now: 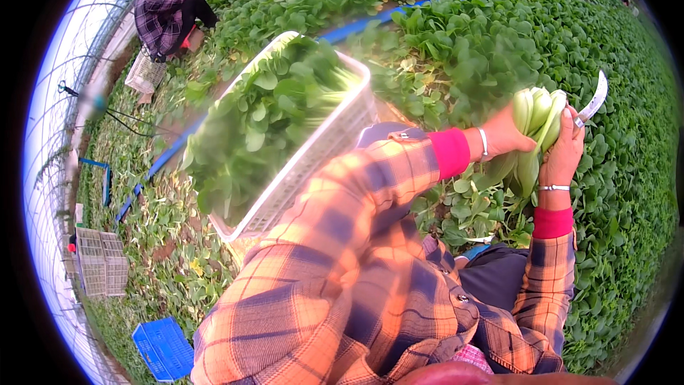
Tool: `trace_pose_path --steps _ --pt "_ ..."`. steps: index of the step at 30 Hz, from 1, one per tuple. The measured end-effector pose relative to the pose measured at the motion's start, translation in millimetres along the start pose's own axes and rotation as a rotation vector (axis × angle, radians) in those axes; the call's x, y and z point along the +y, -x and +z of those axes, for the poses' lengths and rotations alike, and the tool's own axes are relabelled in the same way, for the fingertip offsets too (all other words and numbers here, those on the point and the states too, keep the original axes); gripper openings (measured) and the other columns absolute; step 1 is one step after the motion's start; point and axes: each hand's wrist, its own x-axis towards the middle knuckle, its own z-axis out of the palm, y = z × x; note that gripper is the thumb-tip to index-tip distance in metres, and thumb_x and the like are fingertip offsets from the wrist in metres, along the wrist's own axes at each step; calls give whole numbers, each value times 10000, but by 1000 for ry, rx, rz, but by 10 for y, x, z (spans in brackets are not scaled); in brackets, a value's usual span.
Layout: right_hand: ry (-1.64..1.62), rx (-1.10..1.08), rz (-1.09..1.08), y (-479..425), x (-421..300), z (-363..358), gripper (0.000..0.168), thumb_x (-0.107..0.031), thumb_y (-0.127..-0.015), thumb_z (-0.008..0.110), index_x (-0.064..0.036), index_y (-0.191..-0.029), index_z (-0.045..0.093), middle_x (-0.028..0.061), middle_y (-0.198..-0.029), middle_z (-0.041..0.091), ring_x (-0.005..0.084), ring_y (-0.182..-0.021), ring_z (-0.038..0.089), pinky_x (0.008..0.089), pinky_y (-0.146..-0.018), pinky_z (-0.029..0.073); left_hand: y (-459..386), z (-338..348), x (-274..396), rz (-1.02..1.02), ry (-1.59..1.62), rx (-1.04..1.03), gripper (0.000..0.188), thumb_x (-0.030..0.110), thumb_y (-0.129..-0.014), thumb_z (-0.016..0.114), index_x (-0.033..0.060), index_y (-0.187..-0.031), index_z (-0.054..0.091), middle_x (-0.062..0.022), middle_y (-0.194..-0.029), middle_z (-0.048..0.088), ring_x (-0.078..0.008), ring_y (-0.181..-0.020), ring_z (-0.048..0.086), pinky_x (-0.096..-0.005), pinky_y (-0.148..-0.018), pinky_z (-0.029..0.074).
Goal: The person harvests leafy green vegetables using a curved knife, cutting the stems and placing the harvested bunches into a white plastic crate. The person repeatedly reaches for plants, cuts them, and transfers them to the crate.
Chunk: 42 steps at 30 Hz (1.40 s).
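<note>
My left hand (pixel 505 131) grips a bunch of green leafy vegetables with pale, thick stems (pixel 539 112), bases up, at the right. On the bunch's other side, my right hand (pixel 561 152) presses against the stems and also holds a small sickle, its curved metal blade (pixel 597 97) pointing up and away from the bunch. The sickle's handle is mostly hidden in the hand. Left of my arm stands a white plastic crate (pixel 315 158), filled with the same kind of greens (pixel 278 91).
Dense rows of leafy plants (pixel 625 171) grow ahead and right. A blue hose (pixel 358 27) crosses the ground behind the crate. Another person (pixel 165 21) sits at upper left beside a pale crate (pixel 145 72). Stacked pale crates (pixel 101 262) and a blue crate (pixel 164 350) lie at left.
</note>
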Motion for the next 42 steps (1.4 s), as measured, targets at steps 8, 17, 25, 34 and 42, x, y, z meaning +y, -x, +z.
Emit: trace_pose_path --steps 8,17,25,34,42 --pt "-251 54 227 -100 -25 -201 157 -221 -835 616 -117 -869 503 -47 -567 428 53 -380 351 209 -320 245 -6 -20 107 -229 58 -17 448 -60 -699 660 16 -1126 550 -70 -1038 621 -180 -918 605 -306 -814 489" --pt "11 -9 81 -158 -155 -334 149 -121 -790 643 -94 -919 573 -49 -647 495 29 -480 413 190 -383 315 -58 -209 117 51 -355 71 544 -52 -661 658 16 -1162 456 -78 -1057 578 -176 -964 569 -307 -828 468" --pt "-8 -45 48 -85 -172 -307 131 -136 -797 646 -91 -892 569 -43 -623 500 32 -469 426 180 -392 330 -27 -176 164 105 -699 5 606 -15 -644 676 44 -1185 408 -68 -1068 535 -159 -1005 527 -296 -878 435" --pt "1044 -268 -538 -440 515 -661 248 -119 -786 619 -63 -1021 564 49 -779 611 126 -712 559 257 -618 431 376 -946 1323 399 -1329 212 583 115 -688 713 52 -1197 438 -107 -1073 571 -210 -920 595 -318 -808 487" --pt "647 -882 -30 -36 624 64 245 -157 -790 649 -33 -982 561 29 -801 577 110 -723 521 265 -647 445 1960 -1794 2218 181 -1518 663 592 66 -684 678 43 -1225 438 -144 -1147 547 -251 -1072 540 -328 -914 418"
